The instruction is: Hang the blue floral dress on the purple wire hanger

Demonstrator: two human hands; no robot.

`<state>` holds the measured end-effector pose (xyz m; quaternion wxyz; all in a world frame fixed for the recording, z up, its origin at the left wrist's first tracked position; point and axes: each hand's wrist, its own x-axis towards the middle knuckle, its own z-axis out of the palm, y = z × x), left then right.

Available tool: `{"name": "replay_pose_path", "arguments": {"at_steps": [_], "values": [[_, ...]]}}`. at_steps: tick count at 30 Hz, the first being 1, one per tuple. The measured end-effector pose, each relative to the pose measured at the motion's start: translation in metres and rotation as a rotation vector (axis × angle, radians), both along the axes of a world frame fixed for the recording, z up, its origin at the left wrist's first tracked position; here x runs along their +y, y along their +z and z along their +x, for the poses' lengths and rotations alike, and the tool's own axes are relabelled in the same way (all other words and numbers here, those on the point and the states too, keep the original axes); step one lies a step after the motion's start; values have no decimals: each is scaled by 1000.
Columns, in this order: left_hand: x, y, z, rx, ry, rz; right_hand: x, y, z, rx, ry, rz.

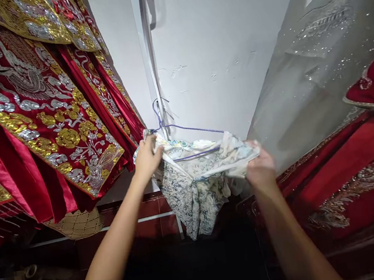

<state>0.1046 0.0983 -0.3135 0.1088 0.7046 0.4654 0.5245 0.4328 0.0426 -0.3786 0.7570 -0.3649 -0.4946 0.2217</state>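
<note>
A light floral garment (198, 202) with blue-green print hangs at the middle of the view, partly on a purple hanger (194, 129). The hanger's hook sits against a pale vertical pole (148, 53). With its fingers closed on the left shoulder of the cloth, my left hand (148, 156) is close to the hanger's left end. My right hand (261, 164), blurred by motion, grips the other shoulder and draws it out to the right, beyond the hanger's bar. The neckline stretches between both hands.
Red costumes (40, 99) with gold and silver embroidery hang on the left. To the right are a sheer grey sparkling gown (294, 66) and red embroidered garments (347, 183). A white wall (215, 40) stands behind; dark red tiles (149, 218) show below.
</note>
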Motion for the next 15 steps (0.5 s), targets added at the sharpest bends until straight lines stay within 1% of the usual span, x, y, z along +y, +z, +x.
{"name": "replay_pose_path", "arguments": {"at_steps": [1,2,3,5,6,7,9,11,13,15], "values": [[10,4,-3,-58,-25,0,0,-15,-8,24,-3,-61],[18,5,-7,-150,-63,-24,1,-28,-17,59,19,-152],[23,4,-11,-271,-105,-70,3,-38,-26,76,43,-207],[24,-2,-22,-551,-171,-204,6,-53,-44,116,129,-318],[20,-8,-29,-683,-185,-271,5,-58,-53,154,209,-383],[13,-16,-37,-796,-187,-329,4,-61,-60,208,317,-471],[-7,-34,-55,-969,-136,-394,-3,-63,-74,315,565,-663],[-30,-53,-68,-1089,-13,-413,-12,-63,-89,320,756,-784],[-55,-70,-71,-1156,75,-451,-19,-62,-105,194,876,-833],[-79,-83,-61,-1158,76,-521,-22,-62,-126,3,946,-866]]}}
